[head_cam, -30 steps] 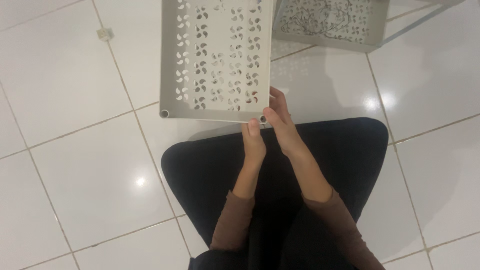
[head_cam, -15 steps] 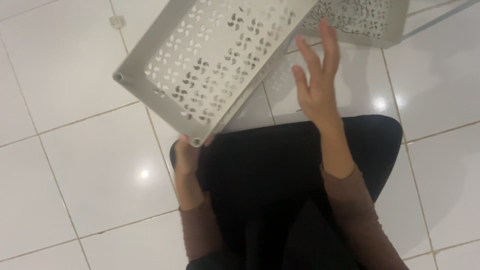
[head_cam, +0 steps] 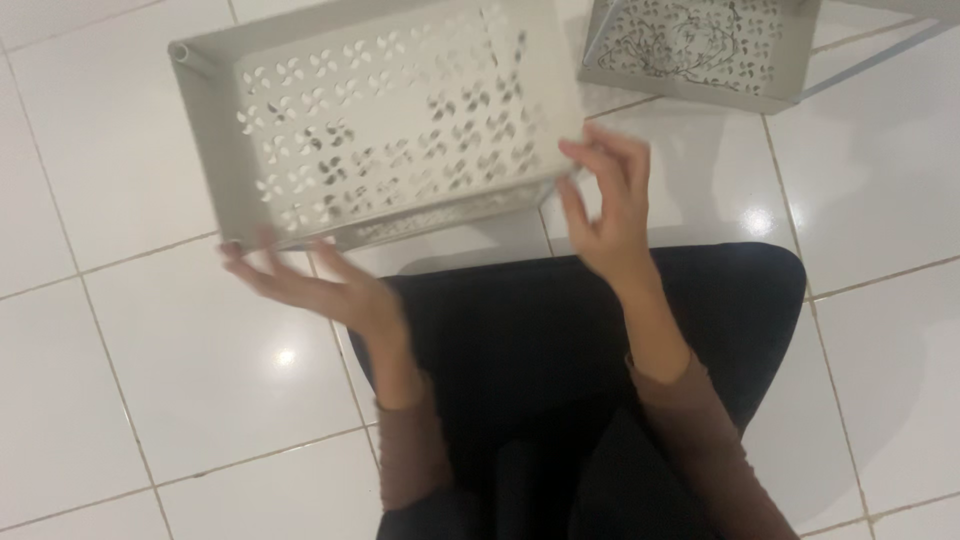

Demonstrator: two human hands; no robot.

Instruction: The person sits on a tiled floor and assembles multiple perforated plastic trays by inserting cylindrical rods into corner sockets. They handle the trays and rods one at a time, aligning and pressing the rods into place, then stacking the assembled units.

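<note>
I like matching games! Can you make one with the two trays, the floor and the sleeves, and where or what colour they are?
Things:
1. near tray
2. far tray
3. floor
4. sleeves

Clues:
A. brown
B. white shiny tiles
C. top right, on the floor
D. between the left hand and right hand

Pairs: 1-D, 2-C, 3-B, 4-A

Long brown sleeves are being worn on both arms, ending at the wrists, so the left hand [head_cam: 330, 285] and the right hand [head_cam: 605, 215] are being left bare. Black clothing is being worn over the lap, plain and unmarked.
</note>
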